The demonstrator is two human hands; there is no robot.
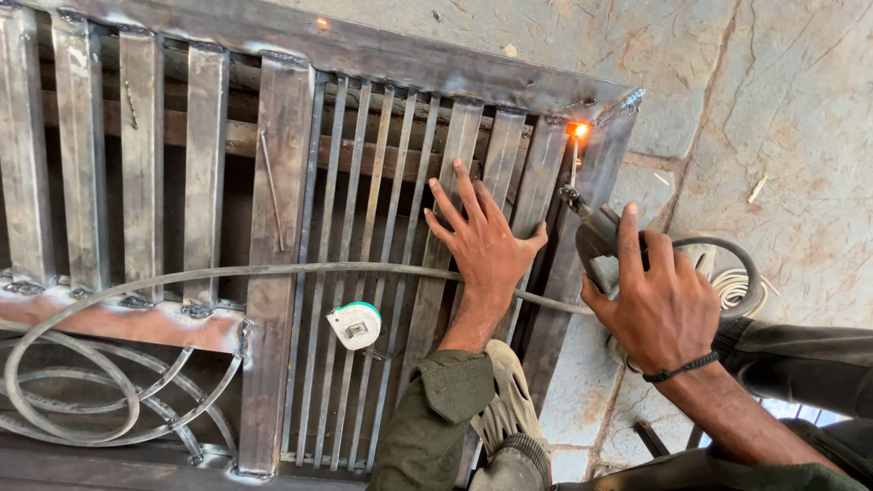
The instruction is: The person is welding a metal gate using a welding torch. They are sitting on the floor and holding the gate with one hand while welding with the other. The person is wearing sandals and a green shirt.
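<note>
A steel gate frame [282, 227] of flat vertical slats lies on the ground. My left hand [482, 241] presses flat, fingers spread, on slats near the frame's right side. In my right hand [659, 305] is a welding electrode holder [596, 232]. Its thin rod [574, 168] points up to the frame's upper right corner. The rod tip glows orange at a weld spot [578, 130] there. A black band circles my right wrist. A thin curved steel rod [227, 271] arcs across the slats and passes under my left wrist.
A white and green tape measure [355, 325] rests on the slats. Curved scrollwork rings [82, 391] fill the lower left panel. A cable coil [732, 282] lies on the stone floor [782, 109] beyond my right hand. My shoe [505, 409] stands on the frame's lower edge.
</note>
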